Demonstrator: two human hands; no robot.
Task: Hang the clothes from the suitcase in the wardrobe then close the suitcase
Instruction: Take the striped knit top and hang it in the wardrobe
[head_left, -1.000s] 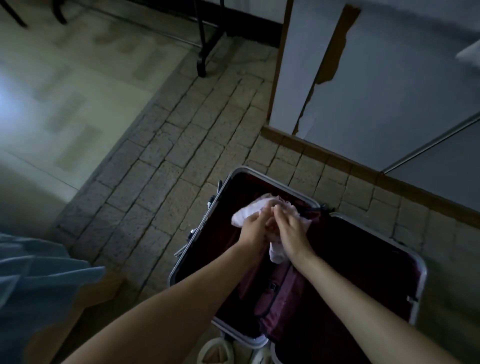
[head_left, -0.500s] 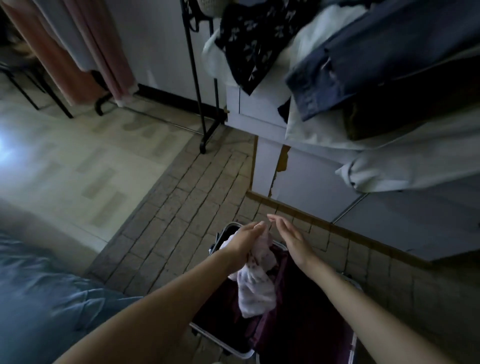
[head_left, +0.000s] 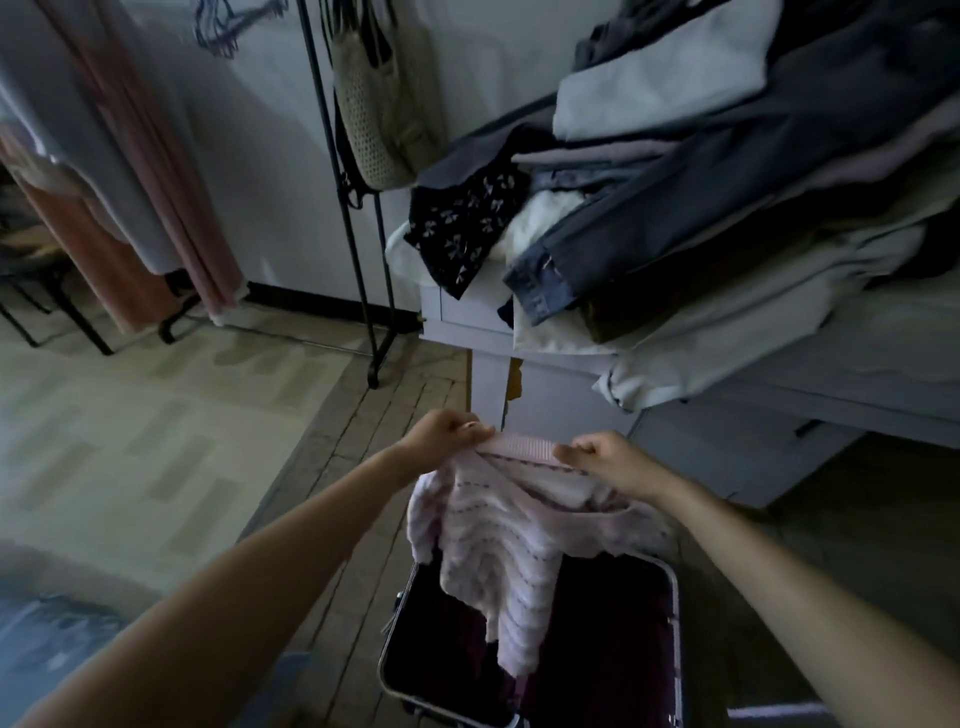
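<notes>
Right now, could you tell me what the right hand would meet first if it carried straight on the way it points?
Probably the left hand: the right hand points leftward along the pink top's ribbed band toward it, though depth is uncertain.

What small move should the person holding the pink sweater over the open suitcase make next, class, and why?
Probably lift the pink knit sweater clear and carry it toward the clothes rack. The left hand and right hand each pinch its ribbed band, spreading it, while its lower end hangs into the open suitcase. No hanger is in hand yet.
</notes>
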